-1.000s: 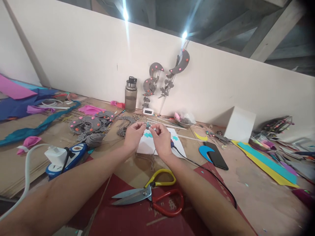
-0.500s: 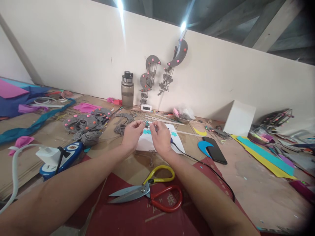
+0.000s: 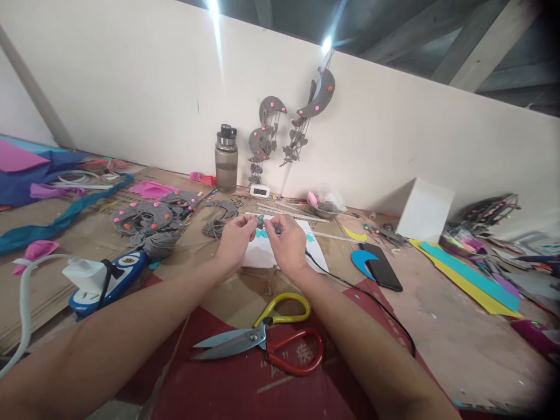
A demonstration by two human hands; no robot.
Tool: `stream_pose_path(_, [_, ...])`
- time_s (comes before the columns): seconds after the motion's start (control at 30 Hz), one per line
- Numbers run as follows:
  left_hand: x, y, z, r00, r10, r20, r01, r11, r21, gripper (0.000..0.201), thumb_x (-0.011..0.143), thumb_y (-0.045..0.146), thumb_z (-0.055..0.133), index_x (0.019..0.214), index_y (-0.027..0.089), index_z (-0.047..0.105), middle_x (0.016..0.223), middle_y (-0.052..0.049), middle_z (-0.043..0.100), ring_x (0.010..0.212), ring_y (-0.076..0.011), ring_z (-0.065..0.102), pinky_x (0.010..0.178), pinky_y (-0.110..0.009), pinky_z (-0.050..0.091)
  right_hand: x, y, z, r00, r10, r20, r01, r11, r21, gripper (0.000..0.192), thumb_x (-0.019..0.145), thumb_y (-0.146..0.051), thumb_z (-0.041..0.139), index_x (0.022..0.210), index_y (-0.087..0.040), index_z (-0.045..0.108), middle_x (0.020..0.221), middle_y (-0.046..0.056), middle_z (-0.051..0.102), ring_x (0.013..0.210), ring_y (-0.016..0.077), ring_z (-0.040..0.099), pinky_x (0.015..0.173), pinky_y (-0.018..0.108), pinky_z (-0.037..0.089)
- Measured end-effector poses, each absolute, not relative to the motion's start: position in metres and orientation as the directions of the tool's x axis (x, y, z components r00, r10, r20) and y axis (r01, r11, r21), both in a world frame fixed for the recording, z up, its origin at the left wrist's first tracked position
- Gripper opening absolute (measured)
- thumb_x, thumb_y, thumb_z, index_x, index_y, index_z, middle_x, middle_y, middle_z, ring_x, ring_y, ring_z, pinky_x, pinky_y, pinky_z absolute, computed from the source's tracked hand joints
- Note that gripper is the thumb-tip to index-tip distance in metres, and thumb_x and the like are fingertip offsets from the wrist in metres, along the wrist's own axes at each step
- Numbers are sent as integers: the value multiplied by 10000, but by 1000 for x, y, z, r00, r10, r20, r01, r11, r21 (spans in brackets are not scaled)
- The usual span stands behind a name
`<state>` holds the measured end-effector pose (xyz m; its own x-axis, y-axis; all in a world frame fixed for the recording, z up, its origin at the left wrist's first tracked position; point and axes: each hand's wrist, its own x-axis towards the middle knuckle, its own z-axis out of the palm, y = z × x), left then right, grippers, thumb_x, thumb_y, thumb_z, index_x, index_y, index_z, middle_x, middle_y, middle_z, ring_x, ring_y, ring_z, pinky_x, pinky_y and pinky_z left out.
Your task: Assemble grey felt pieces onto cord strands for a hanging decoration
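Pinching a tiny teal-and-grey felt piece [image 3: 261,220] between closed fingertips, the left hand [image 3: 235,238] and right hand [image 3: 289,242] steady it above the white paper sheet [image 3: 262,254], probably for close handwork.

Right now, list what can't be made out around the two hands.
- Small teal piece, head view: too small; the left hand and right hand pinch it.
- White paper sheet: partly covered by both hands.
- Black cable: its start is hidden behind the right hand.
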<state>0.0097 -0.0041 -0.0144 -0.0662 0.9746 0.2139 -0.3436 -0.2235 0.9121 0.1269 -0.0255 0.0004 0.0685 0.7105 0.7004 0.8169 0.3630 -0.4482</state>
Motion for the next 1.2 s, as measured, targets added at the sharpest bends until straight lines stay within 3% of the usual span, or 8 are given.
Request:
stream_pose_path(0.27, [10, -4, -15, -36, 976, 215, -320, -215, 923, 122, 697, 226, 584, 612, 154, 536, 518, 52, 440, 478, -65, 366, 496, -227, 258, 128, -26, 2, 101, 726, 680, 826, 320, -464, 233, 848, -402, 561, 719, -212, 601, 768, -2, 651, 744, 144, 586, 674, 252, 391])
stream_pose_path(0.47, [10, -2, -18, 16, 970, 243, -312, -226, 923, 184, 736, 282, 603, 625, 153, 532, 535, 47, 450, 492, -65, 363, 512, -230, 266, 130, -25, 3, 98, 759, 643, 781, 342, -523, 175, 837, -363, 570, 888, -240, 683, 933, 15, 702, 825, 163, 614, 733, 271, 425])
stream_pose_path(0.7, [11, -3, -18, 52, 970, 238, -313, -211, 926, 174, 735, 280, 625, 648, 143, 562, 535, 38, 488, 484, -63, 388, 507, -225, 289, 128, -21, 3, 146, 868, 475, 662, 271, -698, 185, 788, -357, 554, 750, -222, 675, 710, -3, 674, 628, 134, 558, 610, 245, 405])
stream_pose_path(0.87, [10, -5, -12, 149, 978, 149, -437, -70, 897, 212, 677, 310, 707, 684, 121, 611, 617, 1, 555, 548, -81, 476, 521, -224, 355, 132, -16, 1, 170, 887, 429, 518, 290, -805, 151, 742, -312, 544, 687, -194, 620, 633, -22, 630, 582, 113, 520, 586, 224, 394])
stream_pose_path(1.2, [6, -4, -7, 206, 973, 105, -409, -12, 912, 230, 610, 288, 751, 702, 106, 645, 679, -20, 585, 585, -98, 526, 547, -245, 414, 136, -15, -1, 157, 895, 416, 499, 292, -816, 160, 733, -323, 537, 673, -190, 605, 627, -24, 617, 584, 111, 509, 602, 223, 402])
